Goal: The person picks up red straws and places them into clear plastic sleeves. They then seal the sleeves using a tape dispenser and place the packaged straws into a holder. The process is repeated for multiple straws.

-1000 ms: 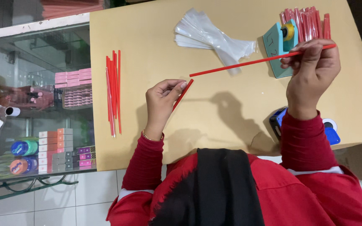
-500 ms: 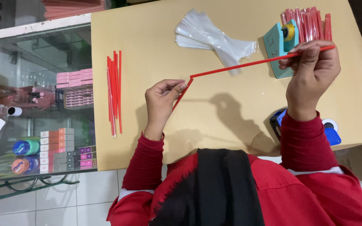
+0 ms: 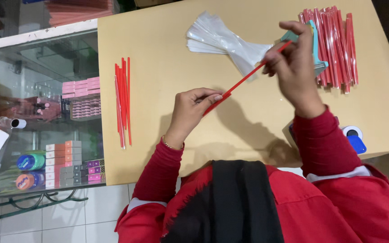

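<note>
Red stick [image 3: 244,80]: long, thin, straight, held slantwise above the tan table [image 3: 167,40], one end in each hand. Left hand [image 3: 190,112] pinches the lower end between thumb and fingertips, closed on it. Right hand [image 3: 293,67] is closed round the upper end, fingers curled; it is slightly blurred, so the exact finger placement is unclear.

Handling, by judgement: very light, narrow, probably stiff enough to keep its line when held at both ends, but likely to bend or kink if pressed mid-span. A smooth surface may slip in a loose pinch. Best taken near the ends, as now, with a light fingertip pinch, not a full fist.

Surroundings: a loose row of similar red sticks [image 3: 122,101] lies on the table to the person's left, well apart from the hands. A bundle of clear plastic sleeves [image 3: 221,40] lies fanned out beyond the hands, near the right hand. A pile of wrapped red sticks [image 3: 336,45] lies at the far right, with a teal tape dispenser [image 3: 315,45] partly hidden behind the right hand. A blue and white object [image 3: 354,139] sits by the right sleeve. A glass display case [image 3: 46,112] stands left of the table.
</note>
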